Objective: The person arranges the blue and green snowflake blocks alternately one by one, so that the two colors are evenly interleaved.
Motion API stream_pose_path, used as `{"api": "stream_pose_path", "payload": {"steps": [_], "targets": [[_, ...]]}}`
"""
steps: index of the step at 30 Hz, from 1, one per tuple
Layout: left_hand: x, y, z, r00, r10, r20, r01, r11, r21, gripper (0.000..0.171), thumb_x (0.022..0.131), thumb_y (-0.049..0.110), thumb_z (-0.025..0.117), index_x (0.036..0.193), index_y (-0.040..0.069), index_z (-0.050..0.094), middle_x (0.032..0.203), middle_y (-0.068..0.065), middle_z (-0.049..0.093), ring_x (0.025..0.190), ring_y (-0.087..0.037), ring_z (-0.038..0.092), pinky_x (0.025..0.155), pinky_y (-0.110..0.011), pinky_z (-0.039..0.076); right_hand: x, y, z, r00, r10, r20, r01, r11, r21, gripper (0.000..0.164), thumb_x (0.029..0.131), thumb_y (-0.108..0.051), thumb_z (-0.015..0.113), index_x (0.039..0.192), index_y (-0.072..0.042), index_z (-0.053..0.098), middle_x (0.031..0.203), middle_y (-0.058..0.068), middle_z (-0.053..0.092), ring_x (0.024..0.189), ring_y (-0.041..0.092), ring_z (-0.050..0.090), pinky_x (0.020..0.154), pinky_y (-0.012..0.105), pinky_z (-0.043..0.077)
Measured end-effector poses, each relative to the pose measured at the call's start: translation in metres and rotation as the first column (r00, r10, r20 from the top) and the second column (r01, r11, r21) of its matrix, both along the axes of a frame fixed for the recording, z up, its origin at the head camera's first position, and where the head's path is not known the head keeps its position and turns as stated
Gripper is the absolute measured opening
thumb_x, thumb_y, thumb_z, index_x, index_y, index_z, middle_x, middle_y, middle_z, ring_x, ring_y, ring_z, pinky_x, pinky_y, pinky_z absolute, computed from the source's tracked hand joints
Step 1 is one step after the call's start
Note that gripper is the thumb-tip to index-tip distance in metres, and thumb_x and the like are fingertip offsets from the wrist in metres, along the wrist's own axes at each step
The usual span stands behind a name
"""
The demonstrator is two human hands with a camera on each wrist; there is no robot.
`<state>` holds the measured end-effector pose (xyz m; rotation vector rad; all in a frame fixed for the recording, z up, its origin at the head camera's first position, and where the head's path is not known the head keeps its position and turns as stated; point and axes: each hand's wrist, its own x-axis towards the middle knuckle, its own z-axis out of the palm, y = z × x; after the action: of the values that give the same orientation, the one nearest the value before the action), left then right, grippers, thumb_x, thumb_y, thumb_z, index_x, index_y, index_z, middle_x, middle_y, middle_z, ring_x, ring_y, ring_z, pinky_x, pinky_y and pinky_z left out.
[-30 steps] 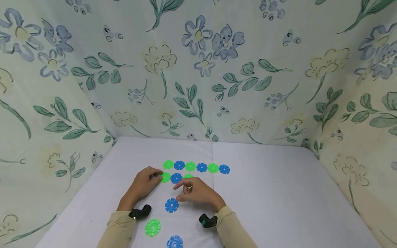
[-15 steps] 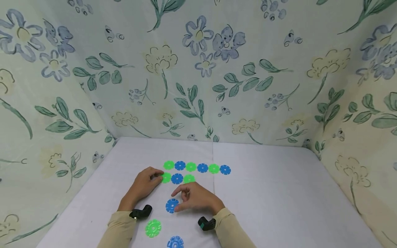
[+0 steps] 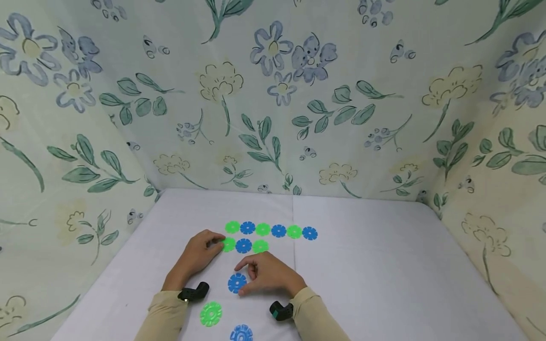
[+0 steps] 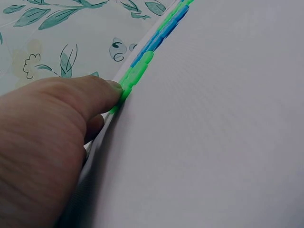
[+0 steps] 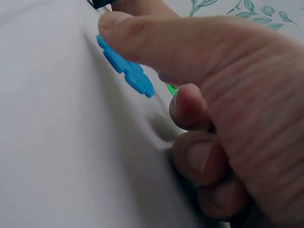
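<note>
Near the left end of the second row, my left hand [image 3: 197,253] rests with thumb and index fingertips at the edge of a green notched plastic disc [image 3: 229,244]. In the left wrist view the thumb [image 4: 102,95] touches that green disc [image 4: 135,76]. My right hand [image 3: 273,272] is over a single blue notched disc [image 3: 236,283]. Its index finger is at the far side and its thumb at the near side, spread apart; the other fingers are curled. From the right wrist, the thumb [image 5: 137,38] partly covers the blue disc [image 5: 126,69]; contact is unclear.
Behind lies a row of alternating green and blue discs [image 3: 279,231]. The second row continues with a blue disc [image 3: 243,246] and a green disc [image 3: 260,246]. Nearer me lie a green disc [image 3: 211,314] and a blue disc [image 3: 241,333]. White cloth [image 3: 375,274] covers the table.
My right hand has moved back toward me from the second row to the single blue disc, its thumb now over that disc's near edge. The left hand has stayed put.
</note>
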<state>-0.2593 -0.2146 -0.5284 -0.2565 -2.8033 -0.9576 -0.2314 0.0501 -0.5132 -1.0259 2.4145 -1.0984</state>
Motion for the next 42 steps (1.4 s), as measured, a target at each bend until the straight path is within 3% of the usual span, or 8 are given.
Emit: {"api": "stream_pose_path", "payload": {"steps": [16,42], "targets": [[-0.0004,-0.0012,-0.0009,1.000,-0.004,0.018,0.003,1.000,0.011,0.022,0.096,0.031,0.068,0.117,0.026,0.072,0.104,0.007,0.065,0.090,-0.012,0.054,0.083,-0.035,0.046,0.0023,-0.0042,0.0030,0.997,-0.020,-0.075,0.026,0.997,0.068,0.050,0.070,-0.051,0.088,0.115,-0.034,0.071,0.064,-0.013,0.051,0.058,0.002,0.046,0.065,0.018,0.042],[0.0003,-0.0002,-0.0004,1.000,-0.005,0.004,0.005,1.000,0.013,0.022,0.095,0.030,0.069,0.117,0.024,0.073,0.102,0.007,0.066,0.090,-0.012,0.054,0.083,-0.035,0.046,0.0054,-0.0071,0.0047,0.997,-0.070,-0.037,0.073,0.993,0.098,0.039,0.073,-0.046,0.087,0.107,-0.034,0.072,0.065,-0.014,0.057,0.058,0.003,0.050,0.064,0.021,0.041]]}}
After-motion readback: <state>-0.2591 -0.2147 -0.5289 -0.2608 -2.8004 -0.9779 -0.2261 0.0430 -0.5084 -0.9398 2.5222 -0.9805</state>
